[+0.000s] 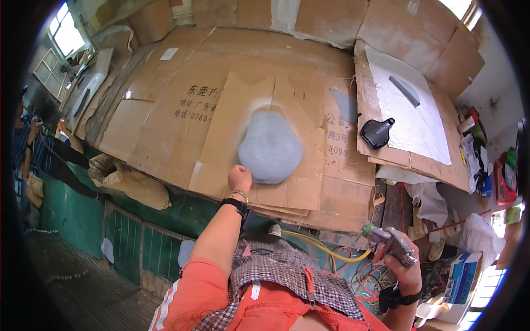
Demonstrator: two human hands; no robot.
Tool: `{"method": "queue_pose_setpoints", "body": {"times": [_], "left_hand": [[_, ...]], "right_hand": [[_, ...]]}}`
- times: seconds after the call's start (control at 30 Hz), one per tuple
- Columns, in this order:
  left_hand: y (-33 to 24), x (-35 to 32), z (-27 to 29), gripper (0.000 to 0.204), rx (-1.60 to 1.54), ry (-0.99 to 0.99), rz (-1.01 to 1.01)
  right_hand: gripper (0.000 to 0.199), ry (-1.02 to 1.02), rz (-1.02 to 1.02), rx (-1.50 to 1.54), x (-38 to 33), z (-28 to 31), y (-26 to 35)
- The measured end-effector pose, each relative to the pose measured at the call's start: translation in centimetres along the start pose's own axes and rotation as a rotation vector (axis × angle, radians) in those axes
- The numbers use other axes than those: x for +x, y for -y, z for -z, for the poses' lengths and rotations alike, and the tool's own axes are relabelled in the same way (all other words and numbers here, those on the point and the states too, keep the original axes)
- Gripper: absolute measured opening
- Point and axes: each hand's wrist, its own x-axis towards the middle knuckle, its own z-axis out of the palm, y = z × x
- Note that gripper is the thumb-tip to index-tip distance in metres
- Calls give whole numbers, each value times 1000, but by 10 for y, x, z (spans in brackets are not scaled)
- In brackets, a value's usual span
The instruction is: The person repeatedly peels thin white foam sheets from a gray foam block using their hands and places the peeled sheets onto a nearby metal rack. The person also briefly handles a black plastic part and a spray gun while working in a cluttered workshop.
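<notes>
Pad (270,146), grey, flat on cardboard (218,149), far and left of metal spray gun (398,249), my right hand (406,267) wrapped around gun, my left hand (239,180) curled at pad's near-left edge, can't tell if fingers pinch it, yellow hose (331,255) left of gun.

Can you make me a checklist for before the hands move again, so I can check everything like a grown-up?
1. Spray gun held in the right hand: ok.
2. Gray rounded piece resting on the cardboard: ok.
3. Left hand away from the gray rounded piece: not ok, it's at the lower-left edge.
4. Black saddle-shaped piece apart from the gray one: ok.
5. Yellow hose firmly joined to the gun: cannot tell.
</notes>
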Motion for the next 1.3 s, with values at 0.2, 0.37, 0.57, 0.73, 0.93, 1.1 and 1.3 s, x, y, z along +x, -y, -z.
{"method": "queue_pose_setpoints", "body": {"times": [0.2, 0.37, 0.57, 0.73, 0.93, 1.1, 1.3], "left_hand": [[-13, -13, 6, 30, 2, -8, -3], [4, 1, -2, 22, -9, -38, 13], [35, 28, 8, 18, -232, -191, 20], [10, 14, 1, 17, -95, -72, -102], [-7, 14, -9, 18, 62, -52, -98], [20, 34, -28, 13, -182, -64, 124], [-20, 12, 7, 11, 96, -37, -17]], "right_hand": [[65, -91, 64, 74, 16, -18, -1], [61, -51, 15, 5, 7, -5, -7], [54, 58, -17, 45, 3, -9, -8], [58, -153, 36, 57, 9, -17, -7], [66, -207, 47, 75, 4, -20, -10], [66, -90, 124, 30, 9, -29, -14], [65, -23, 91, -10, 11, -35, -24]]}}
